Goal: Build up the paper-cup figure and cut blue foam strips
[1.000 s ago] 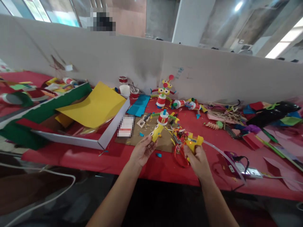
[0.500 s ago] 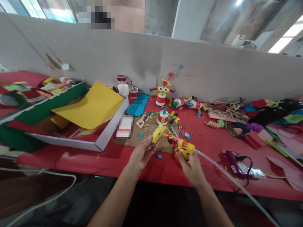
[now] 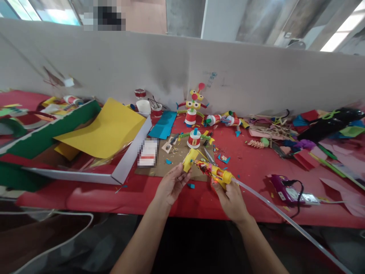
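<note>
My left hand [image 3: 174, 183] pinches a folded yellow paper piece [image 3: 189, 159] by its lower end. In my right hand [image 3: 232, 198] is a yellow glue gun [image 3: 218, 174], its nozzle at the right side of the yellow piece. I cannot tell whether the tip touches the paper. From the gun's rear trails a long clear glue stick [image 3: 273, 207]. Just beyond the hands stands a headless red and white paper-cup figure [image 3: 194, 139] with striped spring arms. Behind it is a finished-looking cup figure [image 3: 191, 114] with a yellow face. Scissors [image 3: 209, 155] lie beyond the gun.
A cardboard mat [image 3: 154, 172] with paper scraps lies on the red table [image 3: 94, 201]. At left is an open box [image 3: 132, 148] holding a yellow sheet [image 3: 99, 127]. Blue paper [image 3: 164, 125] lies behind. A purple power strip [image 3: 285, 192] and a black bottle [image 3: 330, 123] are at right.
The camera view has shifted slightly, so the background sits a little further left and higher. Both hands keep their holds, with the nozzle still at the yellow piece.
</note>
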`<state>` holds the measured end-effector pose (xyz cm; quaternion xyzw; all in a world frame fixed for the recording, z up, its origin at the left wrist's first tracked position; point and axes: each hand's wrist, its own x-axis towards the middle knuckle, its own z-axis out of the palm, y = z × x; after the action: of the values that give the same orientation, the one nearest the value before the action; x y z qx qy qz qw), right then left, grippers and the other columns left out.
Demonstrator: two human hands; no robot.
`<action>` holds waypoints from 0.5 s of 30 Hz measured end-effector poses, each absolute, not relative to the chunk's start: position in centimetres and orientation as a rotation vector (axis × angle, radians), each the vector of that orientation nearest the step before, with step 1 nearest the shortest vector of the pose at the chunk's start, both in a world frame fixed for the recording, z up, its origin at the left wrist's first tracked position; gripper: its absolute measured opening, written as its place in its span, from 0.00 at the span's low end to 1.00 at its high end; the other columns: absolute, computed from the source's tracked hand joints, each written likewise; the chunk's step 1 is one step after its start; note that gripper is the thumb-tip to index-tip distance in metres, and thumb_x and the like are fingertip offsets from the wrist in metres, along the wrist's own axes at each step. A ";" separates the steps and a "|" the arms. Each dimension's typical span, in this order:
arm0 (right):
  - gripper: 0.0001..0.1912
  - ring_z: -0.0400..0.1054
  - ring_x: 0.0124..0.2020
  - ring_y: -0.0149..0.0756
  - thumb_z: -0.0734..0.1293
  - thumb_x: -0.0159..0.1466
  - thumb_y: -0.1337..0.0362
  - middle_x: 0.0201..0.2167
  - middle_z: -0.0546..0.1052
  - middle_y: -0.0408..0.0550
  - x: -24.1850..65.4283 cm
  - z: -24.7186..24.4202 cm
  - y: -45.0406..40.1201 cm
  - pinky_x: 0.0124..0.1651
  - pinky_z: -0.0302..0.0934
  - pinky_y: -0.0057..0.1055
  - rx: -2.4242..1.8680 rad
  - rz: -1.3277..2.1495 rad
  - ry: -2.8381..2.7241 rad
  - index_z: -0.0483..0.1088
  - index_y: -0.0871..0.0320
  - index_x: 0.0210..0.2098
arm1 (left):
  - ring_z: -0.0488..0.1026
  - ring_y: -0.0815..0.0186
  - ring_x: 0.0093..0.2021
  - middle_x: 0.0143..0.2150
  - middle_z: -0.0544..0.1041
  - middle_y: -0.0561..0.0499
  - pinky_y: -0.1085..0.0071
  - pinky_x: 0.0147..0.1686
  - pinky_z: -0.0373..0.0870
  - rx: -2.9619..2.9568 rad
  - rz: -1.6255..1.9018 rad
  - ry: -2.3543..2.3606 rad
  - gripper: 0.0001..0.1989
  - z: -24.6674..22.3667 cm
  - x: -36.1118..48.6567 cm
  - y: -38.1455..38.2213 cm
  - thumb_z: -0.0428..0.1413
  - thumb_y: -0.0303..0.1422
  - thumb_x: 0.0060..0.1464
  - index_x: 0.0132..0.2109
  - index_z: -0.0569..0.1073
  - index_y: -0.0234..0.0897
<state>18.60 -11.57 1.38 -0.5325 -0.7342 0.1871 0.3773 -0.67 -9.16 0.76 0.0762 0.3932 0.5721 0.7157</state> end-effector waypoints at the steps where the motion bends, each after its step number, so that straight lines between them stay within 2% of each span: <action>1: 0.15 0.69 0.41 0.46 0.57 0.65 0.54 0.37 0.75 0.54 18.6 1.5 -11.6 0.44 0.62 0.40 -1.366 0.494 -1.876 0.68 0.56 0.40 | 0.77 0.68 0.34 0.34 0.79 0.46 0.77 0.34 0.75 0.174 1.265 0.862 0.05 0.7 -0.7 -9.2 0.57 0.28 0.53 0.39 0.73 0.32; 6: 0.14 0.69 0.39 0.46 0.57 0.65 0.54 0.31 0.75 0.52 18.5 1.7 -11.6 0.43 0.62 0.41 -1.371 0.577 -1.876 0.69 0.55 0.34 | 0.77 0.69 0.34 0.34 0.78 0.47 0.77 0.34 0.75 0.174 1.261 0.864 0.04 0.8 -0.8 -9.3 0.56 0.27 0.54 0.38 0.73 0.32; 11: 0.15 0.68 0.42 0.47 0.58 0.64 0.53 0.36 0.75 0.53 18.7 1.3 -11.7 0.45 0.61 0.42 -1.408 0.536 -1.841 0.68 0.56 0.39 | 0.77 0.68 0.35 0.33 0.79 0.46 0.77 0.35 0.75 0.172 1.258 0.857 0.04 0.9 -0.8 -9.4 0.54 0.26 0.55 0.37 0.73 0.32; 15: 0.16 0.69 0.42 0.47 0.57 0.65 0.53 0.37 0.75 0.55 18.8 1.6 -11.7 0.44 0.61 0.41 -1.410 0.562 -1.884 0.68 0.57 0.39 | 0.77 0.68 0.34 0.33 0.79 0.47 0.76 0.34 0.75 0.179 1.262 0.856 0.04 0.9 -0.8 -9.5 0.54 0.26 0.55 0.37 0.74 0.32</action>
<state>18.80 -11.67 1.59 -0.5453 -0.7284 0.2174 0.3533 -0.85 -9.49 0.90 0.0808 0.3870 0.5709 0.7196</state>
